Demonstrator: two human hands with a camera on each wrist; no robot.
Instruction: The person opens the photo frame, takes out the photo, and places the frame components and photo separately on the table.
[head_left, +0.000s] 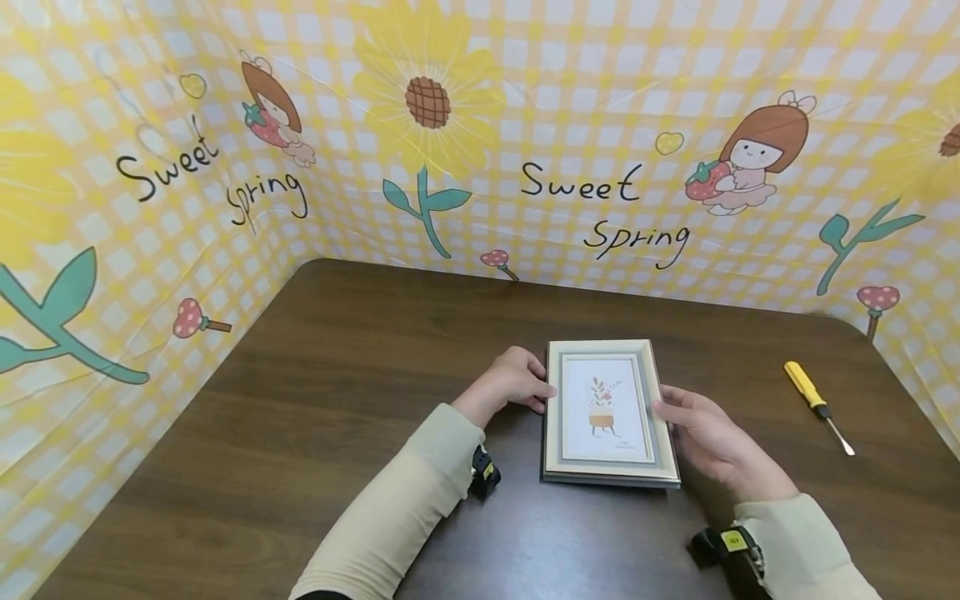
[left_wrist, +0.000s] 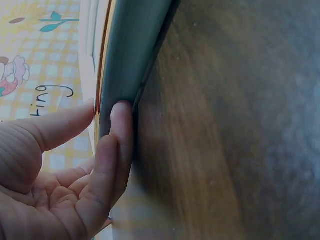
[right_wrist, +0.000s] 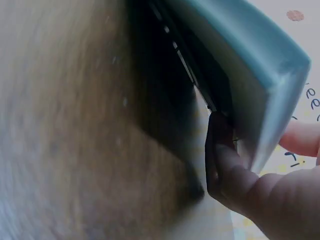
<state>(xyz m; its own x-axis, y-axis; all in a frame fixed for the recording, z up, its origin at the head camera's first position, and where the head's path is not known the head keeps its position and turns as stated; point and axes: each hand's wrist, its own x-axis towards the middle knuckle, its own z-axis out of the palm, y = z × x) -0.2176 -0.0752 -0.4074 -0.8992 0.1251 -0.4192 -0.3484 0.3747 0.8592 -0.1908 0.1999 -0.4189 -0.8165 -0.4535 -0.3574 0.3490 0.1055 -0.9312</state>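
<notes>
A cream picture frame (head_left: 552, 433) with a potted-plant print (head_left: 602, 417) lies face up between both hands at the middle right of the table. My left hand (head_left: 516, 379) holds its left edge, thumb on the front rim and fingers against the side, as the left wrist view shows. On the opposite edge, my right hand (head_left: 701, 429) grips the frame with the thumb on top and fingers beneath. In the right wrist view the frame's right side (right_wrist: 250, 95) stands off the tabletop, with fingers (right_wrist: 232, 167) under it. The frame's back is mostly hidden.
A screwdriver (head_left: 813, 396) with a yellow handle lies on the dark wooden table (head_left: 337, 367), right of the right hand. Yellow checked cloth (head_left: 555, 108) with printed flowers and lettering hangs behind the table and along its sides.
</notes>
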